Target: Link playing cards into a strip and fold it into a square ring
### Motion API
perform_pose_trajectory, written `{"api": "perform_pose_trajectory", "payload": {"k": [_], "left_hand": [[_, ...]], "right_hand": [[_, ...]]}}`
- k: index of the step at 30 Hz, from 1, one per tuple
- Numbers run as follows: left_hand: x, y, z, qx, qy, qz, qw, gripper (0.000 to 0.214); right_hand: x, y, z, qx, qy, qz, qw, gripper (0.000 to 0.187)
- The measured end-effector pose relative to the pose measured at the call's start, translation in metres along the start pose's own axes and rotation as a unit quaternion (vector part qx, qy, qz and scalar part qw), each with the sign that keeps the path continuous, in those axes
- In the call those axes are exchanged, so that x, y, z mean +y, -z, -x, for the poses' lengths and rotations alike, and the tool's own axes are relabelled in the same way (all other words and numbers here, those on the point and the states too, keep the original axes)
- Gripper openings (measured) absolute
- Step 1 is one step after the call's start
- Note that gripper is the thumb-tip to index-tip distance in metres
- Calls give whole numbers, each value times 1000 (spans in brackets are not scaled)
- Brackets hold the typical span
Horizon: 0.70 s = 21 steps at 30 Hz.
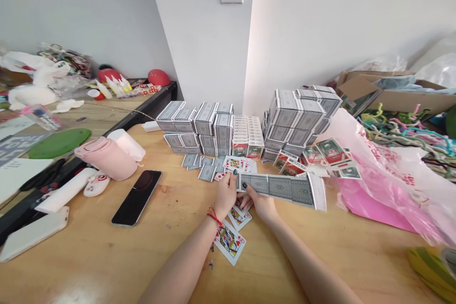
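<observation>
A long strip of joined playing cards (280, 187), patterned backs showing, stretches to the right with its far end bent upward. My left hand (226, 194) pinches the strip's left end, thumb on top. My right hand (258, 202) grips the same strip just beside it, its thumb pressing on the backs and its fingers curled beneath. Below the hands lie large face cards (230, 242), partly covered by my left wrist. Just beyond are small piles of face-down cards (207, 172) and some face-up cards (240, 164).
Stacked blocks of cards (213, 126) and a taller stack (295, 118) stand behind, with boxed decks (247, 137) between. Empty-looking card boxes (331, 152) lie right, near pink plastic (377, 190). A phone (137, 198) and a pink pouch-like item (107, 157) lie left; tape (431, 266) sits front right.
</observation>
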<state>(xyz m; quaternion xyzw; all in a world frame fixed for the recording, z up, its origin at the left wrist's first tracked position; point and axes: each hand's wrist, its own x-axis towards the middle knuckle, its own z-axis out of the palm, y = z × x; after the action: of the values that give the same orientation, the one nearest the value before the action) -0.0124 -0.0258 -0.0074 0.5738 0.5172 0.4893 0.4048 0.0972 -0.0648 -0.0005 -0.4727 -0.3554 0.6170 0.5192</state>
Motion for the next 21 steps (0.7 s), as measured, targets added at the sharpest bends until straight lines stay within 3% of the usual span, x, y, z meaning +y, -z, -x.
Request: {"api": "perform_pose_trajectory", "payload": {"k": [8, 15, 18, 21], "left_hand": [[6, 6, 1, 12, -33, -98, 995, 39], [9, 13, -4, 15, -70, -169, 983, 38], [9, 27, -13, 90, -101, -214, 967, 34], [8, 40, -21, 174, -112, -335, 919, 15]], "right_hand": [[-3, 1, -1, -55, 8, 64, 996, 45], [-7, 8, -5, -2, 59, 75, 995, 42], [-9, 12, -6, 28, 82, 80, 993, 39], [-8, 15, -8, 33, 93, 89, 991, 39]]}}
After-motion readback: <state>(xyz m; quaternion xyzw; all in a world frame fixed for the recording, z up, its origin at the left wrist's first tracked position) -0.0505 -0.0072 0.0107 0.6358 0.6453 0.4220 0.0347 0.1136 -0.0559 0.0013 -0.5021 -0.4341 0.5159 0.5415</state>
